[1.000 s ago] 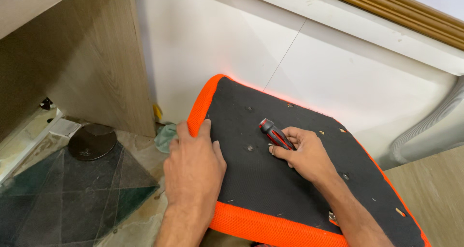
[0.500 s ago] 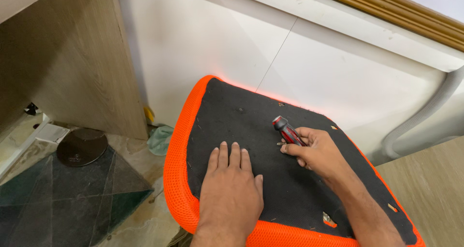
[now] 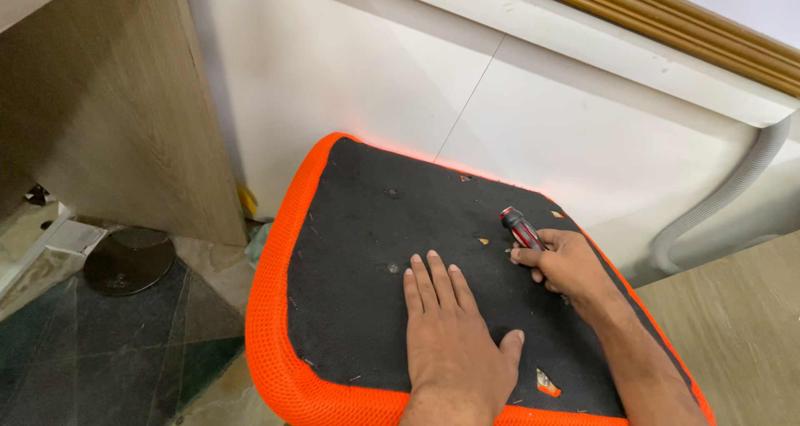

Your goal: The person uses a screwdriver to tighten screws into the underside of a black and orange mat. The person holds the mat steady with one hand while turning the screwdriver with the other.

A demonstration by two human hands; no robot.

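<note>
Upturned seat cushion (image 3: 358, 251), black underside facing up, orange mesh rim all round, tilted against the white wall (image 3: 533, 117); long axis runs from upper left down to lower right. Left hand (image 3: 454, 343) lies flat, palm down, on the black fabric near the middle, fingers together pointing up-left toward a small screw hole (image 3: 392, 268) just past the fingertips; nothing held, grip wide and flat. Right hand (image 3: 562, 263) curled tight around a screwdriver (image 3: 521, 228) with red-and-grey handle, at the cushion's right side. Handle end sticks out above the fist, pointing up-left toward the wall; shaft and tip hidden under the hand, so tip contact cannot be told. Second hole (image 3: 392, 192) further up the fabric. Wooden panel (image 3: 108, 109) at left, dark round disc (image 3: 129, 259) on the floor below it, grey hose (image 3: 733, 188) on the right wall.
</note>
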